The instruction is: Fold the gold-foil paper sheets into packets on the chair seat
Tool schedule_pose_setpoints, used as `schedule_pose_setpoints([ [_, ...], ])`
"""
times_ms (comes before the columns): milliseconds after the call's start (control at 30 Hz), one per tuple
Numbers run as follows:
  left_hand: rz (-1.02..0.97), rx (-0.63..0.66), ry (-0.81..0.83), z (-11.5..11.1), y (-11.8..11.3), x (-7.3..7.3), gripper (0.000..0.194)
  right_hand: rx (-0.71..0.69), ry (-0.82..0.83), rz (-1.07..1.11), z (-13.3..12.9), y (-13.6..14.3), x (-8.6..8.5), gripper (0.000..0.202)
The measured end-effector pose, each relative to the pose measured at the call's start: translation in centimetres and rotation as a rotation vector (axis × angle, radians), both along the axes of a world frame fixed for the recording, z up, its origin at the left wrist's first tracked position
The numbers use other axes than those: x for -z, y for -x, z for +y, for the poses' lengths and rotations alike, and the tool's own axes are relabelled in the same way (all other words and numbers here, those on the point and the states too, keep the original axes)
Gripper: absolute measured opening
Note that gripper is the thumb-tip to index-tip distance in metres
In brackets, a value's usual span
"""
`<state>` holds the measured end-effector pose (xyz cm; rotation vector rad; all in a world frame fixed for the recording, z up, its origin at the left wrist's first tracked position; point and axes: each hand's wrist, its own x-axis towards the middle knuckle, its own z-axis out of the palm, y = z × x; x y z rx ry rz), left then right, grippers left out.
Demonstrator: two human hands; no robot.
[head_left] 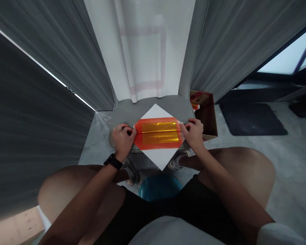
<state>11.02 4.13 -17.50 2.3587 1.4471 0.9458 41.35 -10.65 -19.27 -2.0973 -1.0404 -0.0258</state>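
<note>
A square white sheet of paper (162,158) lies turned like a diamond on the grey chair seat (132,109), its near corner hanging past the front edge. Across its middle runs an orange band bearing a shiny gold rectangle (160,132) with a crease along it. My left hand (123,136) pinches the paper's left corner between thumb and fingers. At the opposite corner, my right hand (193,133) pinches the paper in the same way. A dark watch sits on my left wrist.
A white sheet with a faint pink outline (148,58) covers the chair's backrest. An open cardboard box (207,115) stands right of the seat, with orange paper inside. Grey curtains flank the chair. A dark mat (252,119) lies on the floor; a blue stool (159,188) is below me.
</note>
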Motion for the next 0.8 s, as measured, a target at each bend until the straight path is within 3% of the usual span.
schedule_pose_setpoints([
  [400, -0.011, -0.041, -0.012, 0.09, -0.09, 0.33, 0.044, -0.073, 0.012, -0.11, -0.31, -0.34, -0.38, 0.038],
  [800, 0.038, -0.063, 0.086, -0.26, -0.31, 0.15, 0.03, -0.088, 0.005, -0.037, 0.07, -0.95, 0.31, 0.036],
])
